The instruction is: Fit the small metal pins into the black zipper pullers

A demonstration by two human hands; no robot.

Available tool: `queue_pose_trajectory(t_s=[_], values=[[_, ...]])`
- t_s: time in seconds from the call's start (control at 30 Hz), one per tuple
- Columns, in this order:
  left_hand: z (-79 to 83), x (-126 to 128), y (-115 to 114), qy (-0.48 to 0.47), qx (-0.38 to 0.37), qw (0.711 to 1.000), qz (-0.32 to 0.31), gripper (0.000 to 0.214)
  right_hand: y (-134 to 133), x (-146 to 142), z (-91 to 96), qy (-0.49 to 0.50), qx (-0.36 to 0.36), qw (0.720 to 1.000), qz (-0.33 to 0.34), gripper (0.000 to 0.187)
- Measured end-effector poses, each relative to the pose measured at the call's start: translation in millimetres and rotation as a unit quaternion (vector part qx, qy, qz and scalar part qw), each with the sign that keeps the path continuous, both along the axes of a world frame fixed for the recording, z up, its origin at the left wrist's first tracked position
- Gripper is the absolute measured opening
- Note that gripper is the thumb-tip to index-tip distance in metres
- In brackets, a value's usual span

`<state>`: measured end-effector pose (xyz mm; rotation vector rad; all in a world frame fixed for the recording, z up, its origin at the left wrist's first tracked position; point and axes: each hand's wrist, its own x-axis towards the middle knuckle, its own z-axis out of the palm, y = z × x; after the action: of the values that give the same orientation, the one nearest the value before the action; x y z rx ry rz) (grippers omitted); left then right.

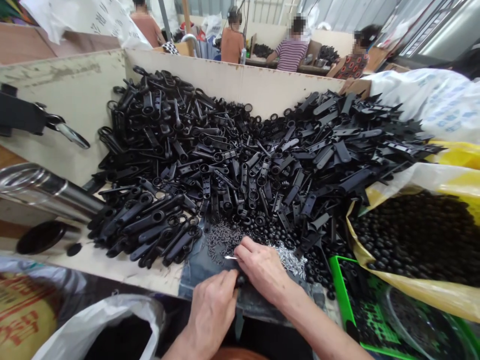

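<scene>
My right hand (pixel 260 265) is closed at the front edge of the worktop, pinching a thin, shiny metal pin (pixel 231 257) that points left. Just beside it, my left hand (pixel 214 302) is curled, its fingertips touching or nearly touching a small black piece; what it grips is hidden. Behind the hands lie small dark screws (pixel 222 240), black round beads (pixel 268 231) and a heap of silvery metal pins (pixel 290 260). A large pile of black plastic handle-shaped parts (pixel 225 155) fills the space beyond.
Grouped black parts (pixel 150 225) lie at left, near a metal cylinder (pixel 48 187). On the right are a yellow bag (pixel 420 280) of black balls and a green basket (pixel 343 290). A white sack (pixel 71 330) stands below. Several people sit beyond the board wall (pixel 225 77).
</scene>
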<state>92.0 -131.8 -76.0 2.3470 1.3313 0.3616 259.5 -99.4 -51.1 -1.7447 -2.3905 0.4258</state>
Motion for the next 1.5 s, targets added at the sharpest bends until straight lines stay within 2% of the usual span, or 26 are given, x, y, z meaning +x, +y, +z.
queue_pose_trajectory(t_s=[0.17,0.27,0.33,0.4,0.53,0.63,0.7,0.73,0.83,0.9,0.93,0.97,1.0,1.07,1.13,1.17,1.2,1.3,1.5], values=[[4.5,-0.1,-0.2,0.01,0.0,1.0,-0.024,0.031,-3.5,9.8,6.2,0.021,-0.006,1.0,-0.003,0.018],[6.0,-1.0,2.0,0.013,-0.007,1.0,-0.022,0.031,-11.5,27.2,8.2,0.123,-0.016,0.992,-0.03,0.016],[5.0,-2.8,2.6,0.012,-0.01,1.0,-0.01,0.03,-18.5,38.8,8.9,0.211,-0.015,0.975,-0.075,0.017],[3.9,-5.7,2.7,0.008,-0.015,1.0,0.006,0.029,-25.7,46.2,9.6,0.243,-0.004,0.963,-0.112,0.018],[5.8,-12.3,4.0,-0.042,-0.034,0.998,0.026,0.027,-33.0,41.0,9.7,0.188,0.015,0.978,-0.093,0.02],[11.4,-15.0,7.2,-0.133,-0.107,0.981,0.091,0.016,-28.5,26.0,7.5,0.073,0.009,0.996,-0.054,0.019],[15.7,-15.7,9.7,-0.215,-0.197,0.944,0.157,0.018,-23.1,17.6,6.1,0.006,0.003,0.999,-0.035,0.017],[17.7,-16.0,10.7,-0.259,-0.251,0.914,0.187,0.022,-20.9,14.9,5.8,-0.01,0.001,1.0,-0.027,0.016],[23.2,-17.3,12.1,-0.377,-0.402,0.796,0.25,0.036,-18.3,12.4,6.3,-0.013,0.005,1.0,-0.017,0.018],[26.5,-17.3,11.8,-0.426,-0.475,0.721,0.271,0.045,-20.5,11.9,7.1,0.065,-0.001,0.997,-0.04,0.018],[27.9,-16.6,11.4,-0.445,-0.501,0.69,0.275,0.049,-22.5,10.7,7.1,0.145,-0.016,0.987,-0.066,0.017],[29.2,-15.4,11.0,-0.461,-0.52,0.663,0.276,0.052,-24.8,8.5,6.7,0.247,-0.041,0.963,-0.1,0.015],[30.3,-13.7,10.7,-0.475,-0.535,0.641,0.278,0.054,-27.4,5.0,5.8,0.357,-0.072,0.921,-0.139,0.015],[31.6,-9.0,10.3,-0.497,-0.551,0.608,0.281,0.055,-32.6,-5.2,2.4,0.534,-0.137,0.808,-0.211,0.024],[31.7,-4.0,10.3,-0.513,-0.557,0.588,0.285,0.056,-37.2,-17.3,-2.1,0.625,-0.177,0.715,-0.26,0.036],[31.3,-1.8,10.2,-0.52,-0.558,0.579,0.287,0.057,-39.2,-22.8,-4.3,0.646,-0.186,0.687,-0.277,0.04],[30.9,0.1,10.1,-0.525,-0.559,0.573,0.288,0.058,-41.0,-27.4,-6.2,0.657,-0.189,0.671,-0.287,0.042],[30.3,3.5,9.1,-0.534,-0.563,0.56,0.292,0.059,-45.1,-34.5,-9.9,0.67,-0.18,0.655,-0.301,0.042],[36.8,6.7,8.6,-0.527,-0.569,0.565,0.283,0.058,-47.9,-32.1,-13.9,0.697,-0.177,0.61,-0.334,0.05]])
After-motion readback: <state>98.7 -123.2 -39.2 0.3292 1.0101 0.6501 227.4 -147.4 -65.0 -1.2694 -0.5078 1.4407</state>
